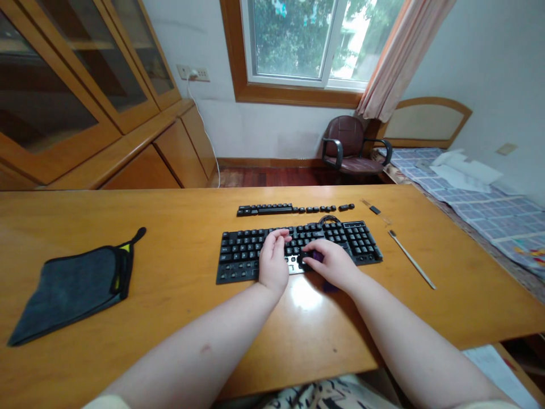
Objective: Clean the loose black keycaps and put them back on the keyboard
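A black computer keyboard lies on the table, with keycaps off along parts of its lower rows, where bare switch mounts show. My left hand rests on its middle, edge down, fingers stretched out and slightly bent, holding nothing visible. Just right of it, my right hand is closed over the lower keys, thumb and fingers drawn together. A small dark purple thing shows under the right palm, mostly hidden. Behind the keyboard, a row of loose black keycaps includes a long space bar.
A folded grey cloth with black edging lies left on the table. Right of the keyboard are a thin brush and a small wire keycap puller. Beyond the table stand a chair and a bed.
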`<action>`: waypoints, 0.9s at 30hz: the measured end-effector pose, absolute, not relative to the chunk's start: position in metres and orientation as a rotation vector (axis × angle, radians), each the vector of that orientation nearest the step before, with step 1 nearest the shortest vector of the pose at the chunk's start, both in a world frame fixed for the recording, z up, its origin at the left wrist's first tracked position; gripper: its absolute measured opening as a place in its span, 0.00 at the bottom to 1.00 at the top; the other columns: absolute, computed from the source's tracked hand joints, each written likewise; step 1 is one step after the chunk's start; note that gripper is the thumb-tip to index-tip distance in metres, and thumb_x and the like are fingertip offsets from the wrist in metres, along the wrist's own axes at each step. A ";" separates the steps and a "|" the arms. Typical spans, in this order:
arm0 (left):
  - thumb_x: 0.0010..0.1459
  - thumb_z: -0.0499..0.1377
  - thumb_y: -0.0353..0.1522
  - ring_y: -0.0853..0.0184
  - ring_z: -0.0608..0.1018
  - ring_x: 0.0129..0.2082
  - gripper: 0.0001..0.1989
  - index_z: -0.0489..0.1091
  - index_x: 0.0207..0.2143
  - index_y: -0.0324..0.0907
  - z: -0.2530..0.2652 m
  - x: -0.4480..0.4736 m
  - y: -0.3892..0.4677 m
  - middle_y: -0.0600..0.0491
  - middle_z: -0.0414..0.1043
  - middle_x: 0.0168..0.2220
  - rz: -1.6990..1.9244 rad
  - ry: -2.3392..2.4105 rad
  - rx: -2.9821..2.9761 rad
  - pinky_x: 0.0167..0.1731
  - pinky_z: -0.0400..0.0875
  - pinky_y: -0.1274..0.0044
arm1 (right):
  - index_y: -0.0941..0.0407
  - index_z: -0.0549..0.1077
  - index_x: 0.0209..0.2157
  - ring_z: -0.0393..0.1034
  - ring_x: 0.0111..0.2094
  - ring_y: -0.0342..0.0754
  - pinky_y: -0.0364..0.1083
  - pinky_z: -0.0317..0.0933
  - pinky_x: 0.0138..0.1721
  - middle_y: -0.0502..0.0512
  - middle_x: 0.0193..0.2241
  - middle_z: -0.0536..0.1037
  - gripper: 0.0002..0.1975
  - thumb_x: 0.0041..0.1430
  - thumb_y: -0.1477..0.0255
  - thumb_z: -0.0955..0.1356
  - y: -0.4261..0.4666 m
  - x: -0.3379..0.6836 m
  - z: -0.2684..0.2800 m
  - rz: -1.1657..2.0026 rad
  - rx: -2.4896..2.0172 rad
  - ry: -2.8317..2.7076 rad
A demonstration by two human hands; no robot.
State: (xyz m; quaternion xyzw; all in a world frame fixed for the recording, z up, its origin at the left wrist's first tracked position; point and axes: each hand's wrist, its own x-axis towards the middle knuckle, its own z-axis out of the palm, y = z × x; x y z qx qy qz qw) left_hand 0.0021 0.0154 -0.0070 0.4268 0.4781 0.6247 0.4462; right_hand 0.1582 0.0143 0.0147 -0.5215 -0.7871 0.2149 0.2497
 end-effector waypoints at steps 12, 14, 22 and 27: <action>0.60 0.48 0.38 0.67 0.74 0.38 0.13 0.68 0.37 0.42 -0.012 0.004 0.017 0.50 0.71 0.39 1.576 1.194 1.022 0.42 0.67 0.73 | 0.54 0.72 0.38 0.69 0.37 0.45 0.43 0.63 0.38 0.52 0.37 0.74 0.09 0.54 0.72 0.67 0.009 0.150 0.017 0.429 -1.409 -2.322; 0.60 0.48 0.38 0.67 0.74 0.37 0.13 0.68 0.37 0.42 -0.012 0.004 0.017 0.50 0.71 0.39 1.571 1.195 1.028 0.42 0.68 0.73 | 0.54 0.72 0.38 0.69 0.37 0.45 0.43 0.63 0.38 0.53 0.37 0.73 0.09 0.54 0.72 0.66 0.008 0.149 0.017 0.411 -1.420 -2.338; 0.61 0.47 0.38 0.67 0.74 0.38 0.13 0.68 0.38 0.43 -0.013 0.004 0.017 0.51 0.70 0.39 1.549 1.195 1.054 0.43 0.67 0.73 | 0.54 0.72 0.38 0.69 0.37 0.46 0.44 0.63 0.39 0.53 0.37 0.73 0.08 0.54 0.72 0.66 0.009 0.150 0.018 0.415 -1.409 -2.341; 0.61 0.47 0.38 0.67 0.74 0.37 0.13 0.68 0.37 0.43 -0.011 0.004 0.016 0.51 0.71 0.39 1.554 1.199 1.057 0.42 0.67 0.73 | 0.54 0.72 0.38 0.69 0.37 0.45 0.44 0.63 0.39 0.53 0.38 0.73 0.09 0.54 0.73 0.66 0.010 0.150 0.017 0.415 -1.402 -2.362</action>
